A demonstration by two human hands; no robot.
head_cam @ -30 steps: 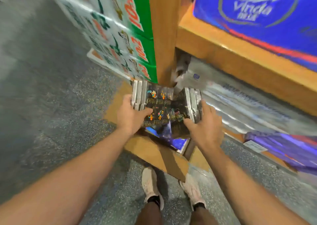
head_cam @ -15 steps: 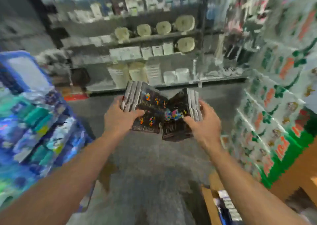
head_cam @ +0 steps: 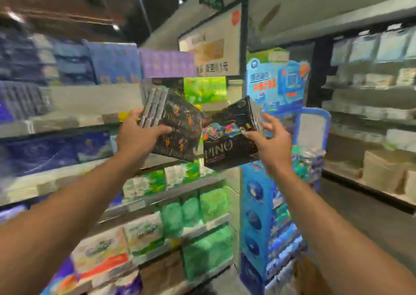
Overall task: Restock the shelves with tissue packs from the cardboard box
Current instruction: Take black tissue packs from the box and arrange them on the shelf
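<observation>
Now both hands [head_cam: 139, 137] [head_cam: 273, 147] hold 2 black tissue packs [head_cam: 177, 126] before stocked shelves [head_cam: 67, 126].

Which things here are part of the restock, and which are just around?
In the job:
left hand, gripping a black tissue pack
right hand, holding another black pack
shelves ahead

Just around:
blue display stand
hanging sign
green packs

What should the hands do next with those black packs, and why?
Probably carry both on toward the shelves. The left hand holds one black pack, the right hand another, both in the air, not yet set down.
</observation>
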